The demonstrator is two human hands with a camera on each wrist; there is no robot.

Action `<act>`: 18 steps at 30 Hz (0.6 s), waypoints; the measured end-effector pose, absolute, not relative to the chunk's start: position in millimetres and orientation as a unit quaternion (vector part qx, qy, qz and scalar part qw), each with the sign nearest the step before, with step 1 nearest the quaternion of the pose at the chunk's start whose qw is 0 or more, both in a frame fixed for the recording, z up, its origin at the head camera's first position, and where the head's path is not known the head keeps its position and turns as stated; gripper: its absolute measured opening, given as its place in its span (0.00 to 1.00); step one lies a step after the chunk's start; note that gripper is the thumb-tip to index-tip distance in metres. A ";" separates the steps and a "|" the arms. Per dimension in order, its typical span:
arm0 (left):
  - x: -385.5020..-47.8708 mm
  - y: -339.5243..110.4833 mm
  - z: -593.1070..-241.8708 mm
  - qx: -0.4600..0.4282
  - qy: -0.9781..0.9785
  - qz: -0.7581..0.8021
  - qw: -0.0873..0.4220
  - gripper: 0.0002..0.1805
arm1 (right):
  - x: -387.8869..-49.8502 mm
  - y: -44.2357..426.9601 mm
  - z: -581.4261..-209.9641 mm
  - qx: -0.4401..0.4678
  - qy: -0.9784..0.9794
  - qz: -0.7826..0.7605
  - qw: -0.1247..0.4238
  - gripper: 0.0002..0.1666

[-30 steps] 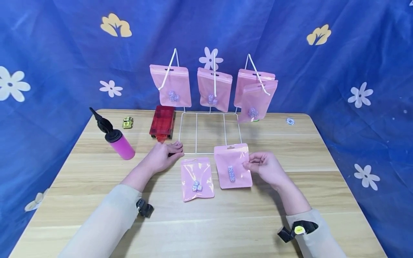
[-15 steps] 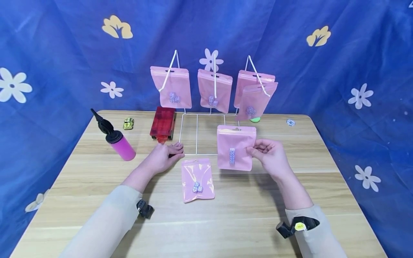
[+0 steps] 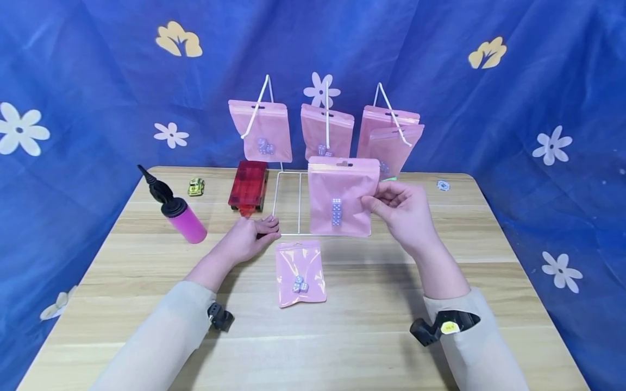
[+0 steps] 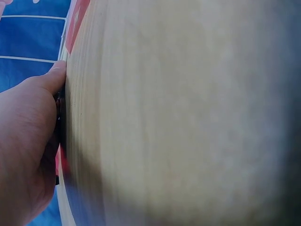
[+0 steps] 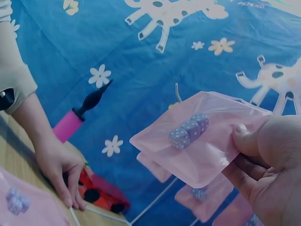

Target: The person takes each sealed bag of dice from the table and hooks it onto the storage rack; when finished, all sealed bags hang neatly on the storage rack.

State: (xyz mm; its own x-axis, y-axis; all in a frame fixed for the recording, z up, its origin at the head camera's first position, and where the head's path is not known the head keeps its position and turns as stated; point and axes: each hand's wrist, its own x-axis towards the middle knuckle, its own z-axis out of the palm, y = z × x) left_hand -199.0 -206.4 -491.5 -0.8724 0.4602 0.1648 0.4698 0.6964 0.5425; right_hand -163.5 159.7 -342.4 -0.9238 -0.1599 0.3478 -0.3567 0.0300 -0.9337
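Observation:
My right hand (image 3: 403, 217) pinches the right edge of a pink zip pouch (image 3: 337, 187) between thumb and fingers. Upright above the table, this pouch shows a short stack of lilac dice (image 5: 189, 131). At the near-left corner of a white wire rack (image 3: 300, 202), my left hand (image 3: 243, 239) grips the base wire with thumb and fingers. A second pink pouch (image 3: 288, 255) with dice lies flat on the table in front of the rack. More pink pouches hang on the rack's arms: one left (image 3: 274, 119), one middle (image 3: 337, 127), two right (image 3: 367, 133). The held pouch partly covers the middle one.
Left of the rack stands a red toy vehicle (image 3: 248, 187). Farther left are a yellow toy car (image 3: 196, 187) and a pink-and-black hand pump (image 3: 188, 222). A small blue-white disc (image 3: 443, 185) lies at the back right of the wooden table (image 3: 313, 347). Blue cloth hangs behind.
My right hand has lifted the pouch from near the table, upward and then left, to in front of the middle hanging pouch. My left hand stays at the rack's corner.

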 end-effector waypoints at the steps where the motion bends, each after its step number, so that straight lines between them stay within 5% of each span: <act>1: -198.9 -206.5 -491.5 -0.252 -0.921 -0.297 0.008 0.16 | -164.6 157.3 -339.4 0.186 -0.712 0.672 0.075 0.07; 18: -197.5 -205.4 -490.2 -0.247 -0.921 -0.302 0.008 0.17 | -190.0 134.9 -336.7 0.198 -0.694 0.688 0.067 0.08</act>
State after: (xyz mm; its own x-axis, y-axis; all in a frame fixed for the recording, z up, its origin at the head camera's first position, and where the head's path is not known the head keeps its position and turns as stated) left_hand -197.5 -205.4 -490.2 -0.8780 0.4498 0.1639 0.4594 0.6955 0.5525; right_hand -190.0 134.9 -336.7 -0.9125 -0.1822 0.3662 -0.3678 -0.0263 -0.9295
